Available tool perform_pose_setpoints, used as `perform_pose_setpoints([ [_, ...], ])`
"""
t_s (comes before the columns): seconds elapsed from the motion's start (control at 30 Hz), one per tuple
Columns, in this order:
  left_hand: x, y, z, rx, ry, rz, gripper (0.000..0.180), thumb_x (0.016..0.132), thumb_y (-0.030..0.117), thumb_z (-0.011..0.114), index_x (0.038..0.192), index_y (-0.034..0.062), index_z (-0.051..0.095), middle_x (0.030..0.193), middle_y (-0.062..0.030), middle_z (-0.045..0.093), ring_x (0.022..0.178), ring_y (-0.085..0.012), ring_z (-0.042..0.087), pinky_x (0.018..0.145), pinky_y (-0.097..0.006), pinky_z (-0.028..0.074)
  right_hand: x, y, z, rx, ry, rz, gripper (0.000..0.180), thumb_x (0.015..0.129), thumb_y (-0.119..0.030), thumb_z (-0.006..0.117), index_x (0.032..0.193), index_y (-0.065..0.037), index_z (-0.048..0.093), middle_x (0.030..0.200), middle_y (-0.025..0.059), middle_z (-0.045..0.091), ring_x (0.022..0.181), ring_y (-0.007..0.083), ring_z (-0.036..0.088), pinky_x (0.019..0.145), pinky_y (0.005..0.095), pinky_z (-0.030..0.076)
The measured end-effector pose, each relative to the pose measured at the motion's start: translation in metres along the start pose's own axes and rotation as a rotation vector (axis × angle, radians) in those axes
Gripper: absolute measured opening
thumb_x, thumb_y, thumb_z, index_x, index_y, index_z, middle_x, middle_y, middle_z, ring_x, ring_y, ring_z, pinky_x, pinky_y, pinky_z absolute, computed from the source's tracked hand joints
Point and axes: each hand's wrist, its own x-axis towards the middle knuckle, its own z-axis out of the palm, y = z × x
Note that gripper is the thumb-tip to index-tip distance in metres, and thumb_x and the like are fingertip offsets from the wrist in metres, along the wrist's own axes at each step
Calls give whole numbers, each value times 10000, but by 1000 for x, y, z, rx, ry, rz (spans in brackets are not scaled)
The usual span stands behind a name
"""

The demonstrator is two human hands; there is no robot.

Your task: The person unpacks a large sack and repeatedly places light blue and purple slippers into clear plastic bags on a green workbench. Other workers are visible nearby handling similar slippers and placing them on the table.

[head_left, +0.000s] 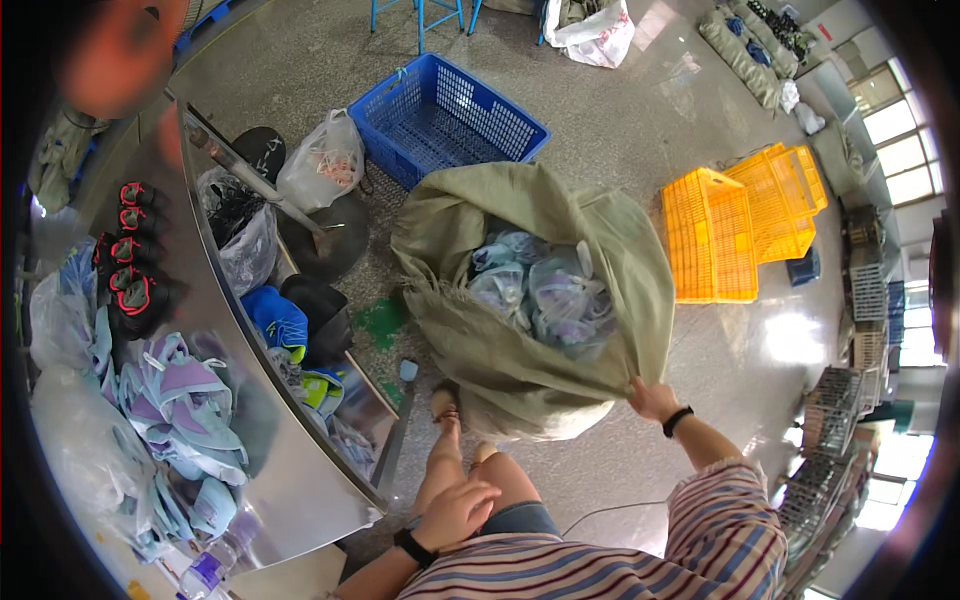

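Observation:
A large olive-green cloth sack point(540, 385) stands on the floor in front of me, its mouth wide open and its rim folded outward. Inside lie several clear plastic bags point(570, 295) of pale blue and lilac pieces. My right hand point(655, 400) is closed on the sack's near right rim and holds the cloth taut. Over my lap, near my thigh, rests my left hand point(460, 512), fingers loosely bent and apart from the thumb, with nothing in it.
A blue plastic crate point(440, 120) sits beyond the sack; yellow crates point(710, 235) stand to its right. Along my left runs a metal-topped table point(300, 500) with pale blue and lilac cut pieces point(185, 405) and black-and-red shoe parts point(130, 250). A white bag point(325, 160) lies beyond it.

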Motion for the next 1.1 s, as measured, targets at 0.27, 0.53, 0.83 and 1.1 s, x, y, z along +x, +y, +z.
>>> perform_pose_setpoints([
  [0.27, 154, -8, 41, 250, -2, 245, 407, 790, 155, 627, 1170, 50, 527, 1269, -132, 479, 1249, -320, 390, 986, -433, 357, -30, 105, 24, -78, -135, 282, 656, 795, -335, 564, 1358, -104, 318, 802, 140, 663, 743, 319, 658, 637, 436, 508],
  [0.53, 336, -104, 155, 871, -223, -213, 852, 757, 367, 675, 1403, 29, 235, 1457, -217, 216, 1381, -371, 117, 1074, -485, 213, 61, 86, 14, -257, 499, -673, 498, 754, -201, 583, 1237, -117, 494, 1183, 132, 508, 1170, 285, 448, 964, 415, 366],
  [0.83, 204, -109, 222, 633, -431, -616, 739, 818, 260, 533, 1437, 94, 165, 855, -204, 657, 781, -367, 632, 688, -469, 487, 183, 197, -6, -207, 629, -385, 389, 762, -191, 540, 1144, -130, 578, 1147, 46, 550, 1076, 210, 489, 855, 417, 393],
  [1.1, 184, -78, 334, 365, -521, -439, 337, 791, 201, 622, 1081, 38, 562, 870, -192, 601, 782, -344, 590, 723, -448, 461, 159, 261, 93, -143, -232, -31, 255, 838, -181, 510, 1047, -89, 624, 1066, 124, 626, 1040, 297, 566, 839, 437, 464],
])
